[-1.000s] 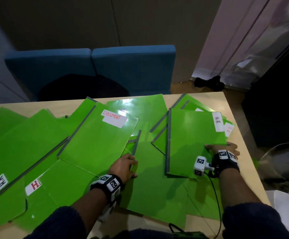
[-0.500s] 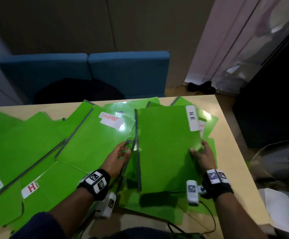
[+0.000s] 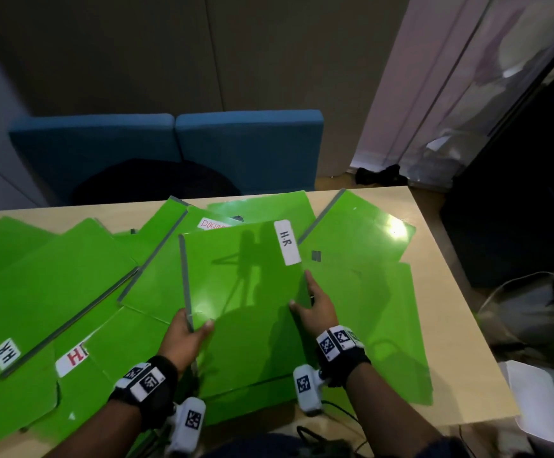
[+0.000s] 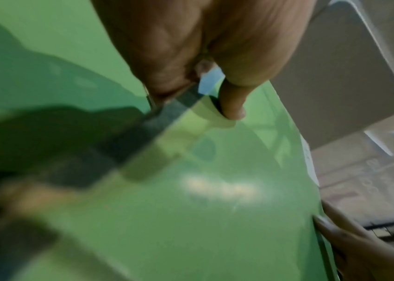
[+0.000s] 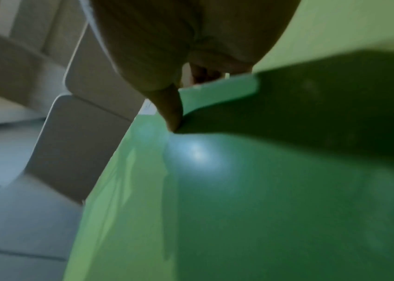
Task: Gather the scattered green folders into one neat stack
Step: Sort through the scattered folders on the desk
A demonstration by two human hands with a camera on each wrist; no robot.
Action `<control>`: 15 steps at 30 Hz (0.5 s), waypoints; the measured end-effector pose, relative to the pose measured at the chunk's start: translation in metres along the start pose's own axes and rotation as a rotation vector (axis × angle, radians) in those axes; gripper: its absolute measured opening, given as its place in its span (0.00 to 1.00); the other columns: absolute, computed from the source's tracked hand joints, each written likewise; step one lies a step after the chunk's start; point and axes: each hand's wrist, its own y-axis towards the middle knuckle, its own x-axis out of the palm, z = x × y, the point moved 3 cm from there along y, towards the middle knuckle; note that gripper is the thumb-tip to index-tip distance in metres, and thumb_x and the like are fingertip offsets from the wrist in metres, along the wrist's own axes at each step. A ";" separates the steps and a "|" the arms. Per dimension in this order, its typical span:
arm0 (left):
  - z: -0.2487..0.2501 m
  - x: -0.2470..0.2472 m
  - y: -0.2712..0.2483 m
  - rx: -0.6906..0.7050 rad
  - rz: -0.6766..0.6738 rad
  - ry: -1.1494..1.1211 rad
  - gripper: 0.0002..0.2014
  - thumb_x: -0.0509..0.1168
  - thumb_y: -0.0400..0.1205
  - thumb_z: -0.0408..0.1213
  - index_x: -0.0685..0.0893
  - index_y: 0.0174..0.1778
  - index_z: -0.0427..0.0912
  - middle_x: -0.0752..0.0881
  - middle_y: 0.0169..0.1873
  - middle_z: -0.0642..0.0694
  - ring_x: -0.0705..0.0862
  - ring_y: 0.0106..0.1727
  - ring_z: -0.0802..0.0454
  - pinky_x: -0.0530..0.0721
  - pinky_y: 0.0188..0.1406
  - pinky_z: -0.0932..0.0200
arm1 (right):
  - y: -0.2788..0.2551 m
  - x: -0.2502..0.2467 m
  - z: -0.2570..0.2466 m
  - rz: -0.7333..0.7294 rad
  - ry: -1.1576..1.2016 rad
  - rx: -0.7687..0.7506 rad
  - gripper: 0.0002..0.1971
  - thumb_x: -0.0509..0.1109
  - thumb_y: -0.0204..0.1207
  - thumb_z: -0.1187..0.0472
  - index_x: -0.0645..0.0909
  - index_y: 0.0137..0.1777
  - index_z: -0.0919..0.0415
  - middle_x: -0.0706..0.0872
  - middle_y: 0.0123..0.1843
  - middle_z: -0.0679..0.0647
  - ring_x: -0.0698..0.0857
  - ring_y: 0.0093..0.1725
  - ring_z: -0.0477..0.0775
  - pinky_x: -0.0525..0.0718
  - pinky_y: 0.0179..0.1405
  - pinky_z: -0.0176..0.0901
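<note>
H.R folder now in middle of frame, was at right a second ago. Now covers most of DOCUMENT folder. Means stack is starting here.

Left hand pinches its left gray edge, thumb on top. Right hand holds its right edge, fingers under, thumb on top.

Count: two hands, one desk, two blue chairs. Folders overlap, maybe ten; cannot count exactly. Most still spread at left and right.
</note>
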 end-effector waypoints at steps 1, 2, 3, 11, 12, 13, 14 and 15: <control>-0.003 -0.007 0.002 -0.021 0.036 0.006 0.27 0.69 0.81 0.39 0.67 0.74 0.37 0.80 0.62 0.37 0.75 0.68 0.39 0.74 0.65 0.44 | -0.002 -0.003 0.000 0.033 -0.146 0.001 0.39 0.75 0.76 0.60 0.61 0.83 0.45 0.72 0.76 0.50 0.73 0.74 0.56 0.76 0.71 0.53; -0.006 -0.015 0.006 -0.045 0.062 0.013 0.27 0.67 0.83 0.37 0.65 0.76 0.38 0.75 0.71 0.35 0.72 0.73 0.36 0.72 0.69 0.40 | -0.002 -0.010 0.002 0.097 -0.326 0.018 0.39 0.76 0.74 0.53 0.62 0.83 0.45 0.73 0.75 0.54 0.72 0.74 0.59 0.75 0.72 0.58; -0.009 -0.022 0.011 -0.057 0.080 0.027 0.28 0.65 0.84 0.35 0.63 0.78 0.39 0.69 0.77 0.34 0.69 0.76 0.34 0.71 0.70 0.36 | -0.002 -0.020 0.009 0.171 -0.469 0.077 0.40 0.77 0.72 0.49 0.63 0.82 0.47 0.71 0.76 0.57 0.70 0.76 0.62 0.74 0.72 0.61; -0.041 -0.057 0.026 -0.201 0.090 0.174 0.31 0.65 0.83 0.37 0.59 0.80 0.44 0.62 0.81 0.34 0.65 0.78 0.29 0.70 0.71 0.30 | -0.009 -0.064 0.066 0.306 -0.546 0.499 0.52 0.85 0.59 0.45 0.63 0.77 0.68 0.69 0.75 0.68 0.69 0.75 0.70 0.77 0.66 0.65; -0.042 -0.055 0.025 -0.205 0.093 0.195 0.31 0.65 0.83 0.37 0.59 0.81 0.42 0.62 0.81 0.34 0.64 0.79 0.30 0.69 0.72 0.31 | -0.007 -0.066 0.067 0.302 -0.510 0.517 0.52 0.87 0.57 0.45 0.66 0.74 0.70 0.73 0.73 0.69 0.73 0.72 0.71 0.80 0.65 0.63; -0.043 -0.053 0.025 -0.205 0.100 0.204 0.31 0.64 0.84 0.36 0.58 0.81 0.42 0.62 0.81 0.34 0.64 0.79 0.30 0.68 0.73 0.32 | -0.005 -0.069 0.065 0.292 -0.482 0.534 0.51 0.88 0.54 0.45 0.69 0.72 0.71 0.77 0.70 0.69 0.78 0.69 0.70 0.83 0.63 0.62; -0.043 -0.052 0.025 -0.199 0.107 0.208 0.31 0.64 0.84 0.36 0.59 0.81 0.41 0.62 0.81 0.34 0.63 0.79 0.31 0.68 0.73 0.32 | -0.003 -0.072 0.064 0.280 -0.452 0.548 0.49 0.88 0.53 0.46 0.72 0.69 0.72 0.81 0.67 0.68 0.82 0.64 0.70 0.85 0.59 0.60; -0.042 -0.051 0.025 -0.196 0.107 0.212 0.31 0.64 0.84 0.36 0.59 0.81 0.42 0.61 0.81 0.34 0.63 0.79 0.31 0.68 0.73 0.32 | -0.002 -0.074 0.063 0.277 -0.404 0.556 0.46 0.88 0.54 0.48 0.74 0.68 0.72 0.83 0.66 0.68 0.84 0.61 0.69 0.87 0.57 0.58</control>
